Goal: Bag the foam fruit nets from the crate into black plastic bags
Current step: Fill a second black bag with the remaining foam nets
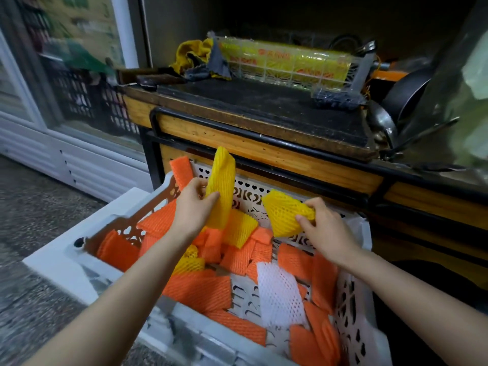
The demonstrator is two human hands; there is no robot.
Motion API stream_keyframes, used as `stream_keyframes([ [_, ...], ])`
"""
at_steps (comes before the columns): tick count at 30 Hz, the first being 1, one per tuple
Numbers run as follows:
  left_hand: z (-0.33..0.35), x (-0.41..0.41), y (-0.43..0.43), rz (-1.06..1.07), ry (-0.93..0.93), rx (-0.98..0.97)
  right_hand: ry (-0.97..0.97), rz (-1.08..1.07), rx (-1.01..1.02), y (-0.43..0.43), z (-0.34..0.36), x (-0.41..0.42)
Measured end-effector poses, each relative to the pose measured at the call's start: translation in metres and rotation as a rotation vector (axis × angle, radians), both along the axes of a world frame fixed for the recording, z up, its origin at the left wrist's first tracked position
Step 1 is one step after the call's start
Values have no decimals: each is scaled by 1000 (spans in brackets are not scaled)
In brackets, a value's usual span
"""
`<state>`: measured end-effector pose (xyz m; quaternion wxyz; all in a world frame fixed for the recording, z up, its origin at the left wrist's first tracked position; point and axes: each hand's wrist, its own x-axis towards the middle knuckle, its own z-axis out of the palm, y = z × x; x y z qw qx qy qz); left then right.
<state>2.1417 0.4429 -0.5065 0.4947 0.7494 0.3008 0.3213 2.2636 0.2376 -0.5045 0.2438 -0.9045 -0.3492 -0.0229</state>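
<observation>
A white plastic crate (66,262) on the floor holds several orange foam nets (200,289), a white net (280,294) and a few yellow nets (241,228). My left hand (191,207) grips an upright yellow net (223,186) above the crate's far side. My right hand (326,228) pinches a second yellow net (284,212), which sticks out to the left. The two held nets are apart. No black bag shows in the head view.
A wooden counter (264,143) with a black metal frame stands right behind the crate. On it lie a clear basket of yellow nets (285,62), a yellow cloth (192,54) and metal pans (406,96). A glass-door fridge (66,75) is at left.
</observation>
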Motion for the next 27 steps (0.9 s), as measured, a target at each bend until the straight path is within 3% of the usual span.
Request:
stream_keyframes([
  [6,-8,-37,-31,29,-76,-230,293,-13,382,11,29,-48],
  [11,-8,-64,-52,-97,-138,-454,718,53,617,23,34,-84],
  [13,-8,-74,-54,-129,-152,-480,781,55,682,27,32,-94],
  [15,-7,-81,-52,-140,-160,-492,785,61,713,31,31,-102],
  [20,-9,-97,-44,-140,-221,-542,610,139,561,45,28,-121],
  [27,-3,-114,-34,-174,-405,-807,467,89,497,63,26,-128],
])
